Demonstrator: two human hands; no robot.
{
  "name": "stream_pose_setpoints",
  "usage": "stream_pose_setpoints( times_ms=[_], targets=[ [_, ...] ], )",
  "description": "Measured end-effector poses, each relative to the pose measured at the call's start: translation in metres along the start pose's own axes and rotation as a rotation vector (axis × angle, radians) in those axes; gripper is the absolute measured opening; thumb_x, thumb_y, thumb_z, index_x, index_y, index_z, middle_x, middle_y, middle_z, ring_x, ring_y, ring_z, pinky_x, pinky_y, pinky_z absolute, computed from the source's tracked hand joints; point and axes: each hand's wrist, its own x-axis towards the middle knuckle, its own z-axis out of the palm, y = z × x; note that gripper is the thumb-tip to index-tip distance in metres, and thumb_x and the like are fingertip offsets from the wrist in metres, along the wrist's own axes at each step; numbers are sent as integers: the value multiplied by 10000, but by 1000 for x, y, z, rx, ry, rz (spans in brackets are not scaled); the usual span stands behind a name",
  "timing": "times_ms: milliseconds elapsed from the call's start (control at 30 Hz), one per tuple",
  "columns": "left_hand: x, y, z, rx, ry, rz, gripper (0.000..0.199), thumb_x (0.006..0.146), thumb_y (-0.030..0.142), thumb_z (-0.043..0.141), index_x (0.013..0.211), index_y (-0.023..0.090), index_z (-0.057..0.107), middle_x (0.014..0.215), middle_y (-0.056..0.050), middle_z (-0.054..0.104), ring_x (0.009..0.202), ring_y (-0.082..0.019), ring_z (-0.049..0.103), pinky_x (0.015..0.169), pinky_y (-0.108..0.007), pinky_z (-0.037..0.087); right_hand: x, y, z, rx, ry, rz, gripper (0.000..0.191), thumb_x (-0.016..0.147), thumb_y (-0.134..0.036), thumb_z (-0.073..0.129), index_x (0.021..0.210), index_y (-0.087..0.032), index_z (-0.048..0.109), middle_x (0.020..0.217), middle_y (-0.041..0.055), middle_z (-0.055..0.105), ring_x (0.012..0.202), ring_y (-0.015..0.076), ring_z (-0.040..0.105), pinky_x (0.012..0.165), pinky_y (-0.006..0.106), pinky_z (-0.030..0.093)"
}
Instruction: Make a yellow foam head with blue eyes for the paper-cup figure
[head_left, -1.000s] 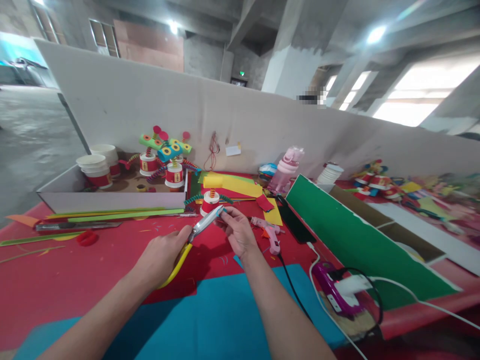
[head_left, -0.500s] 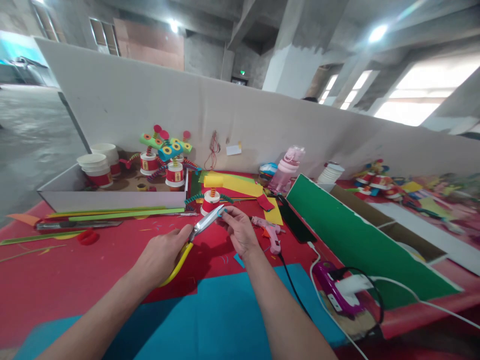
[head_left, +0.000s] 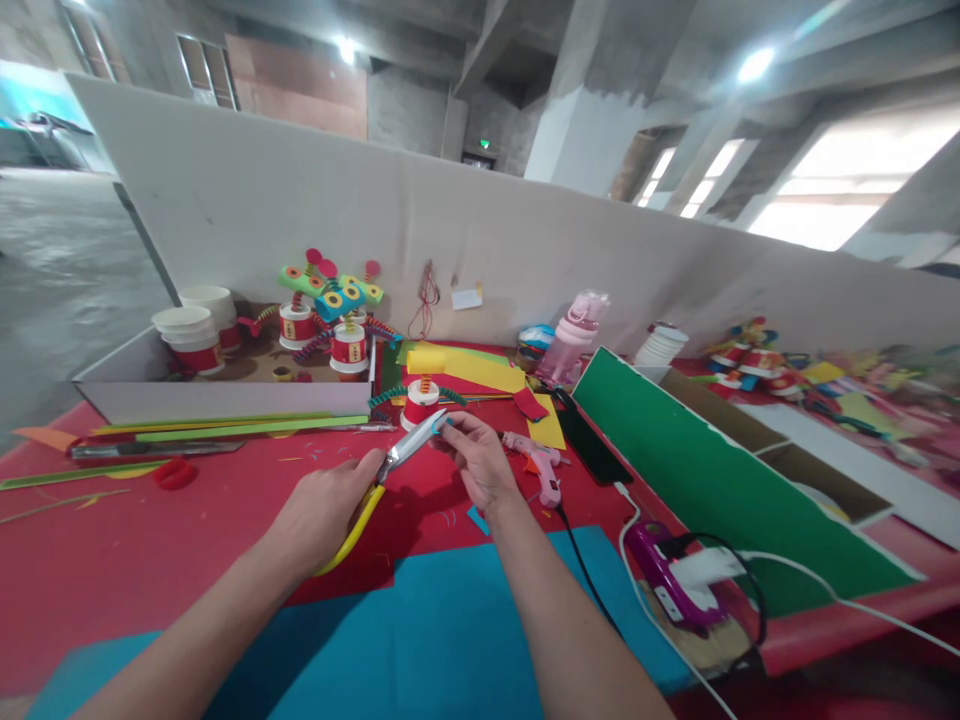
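Note:
My left hand (head_left: 322,515) is wrapped round the yellow-handled scissors (head_left: 352,535), whose blades point up and to the right. The fingers of my right hand (head_left: 476,455) pinch a small blue piece (head_left: 438,423) at the blade tips. Just behind the blades stands a red and white paper-cup figure (head_left: 421,400) with a yellow tube head and green coiled arms. Blue sheets (head_left: 450,620) lie under my forearms on the red table (head_left: 187,560). A pink glue gun (head_left: 546,475) rests to the right of my right hand.
At the left, a white box (head_left: 225,402) holds cups and finished figures. Paper strips (head_left: 262,428) and a cutter (head_left: 157,450) lie before it. On the right are a black phone (head_left: 596,445), a green-sided box (head_left: 712,480), a purple power strip (head_left: 671,580) with cables, and a pink bottle (head_left: 574,340).
The blades look closer together, and the blue piece at their tips has shifted slightly left. Both hands have stayed almost in place.

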Motion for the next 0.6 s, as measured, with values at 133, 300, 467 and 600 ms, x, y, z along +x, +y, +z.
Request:
stream_pose_setpoints(
  times_ms=[133,300,467,600],
  targets=[
    [1,0,-2,-4,-15,-18,189,897,238,275,1038,219,399,790,-62,642,709,-230,636,536,-270,333,-1,-2,1,-16,7,4,169,578,-268,793,706,-203,703,709,-22,672,665,112,592,675,241,494],
    [1,0,-1,-11,-13,-3,169,903,248,285,1026,219,398,809,-59,647,705,-223,632,530,-263,326,1,-1,-2,-10,2,5,174,590,-259,789,725,-194,702,717,-18,675,660,103,594,680,237,482],
    [1,0,-1,-13,-15,-1,173,905,246,287,1034,219,399,816,-62,646,709,-238,629,533,-270,322,2,1,-5,-14,1,-7,157,618,-270,777,736,-199,702,717,-18,668,667,106,589,684,240,483],
    [1,-1,-1,-18,-9,3,168,907,257,288,1026,222,402,807,-55,644,704,-230,629,527,-265,313,2,0,-5,-32,5,-9,167,607,-284,782,722,-199,696,714,-14,669,664,112,587,688,251,488]
  ],
)
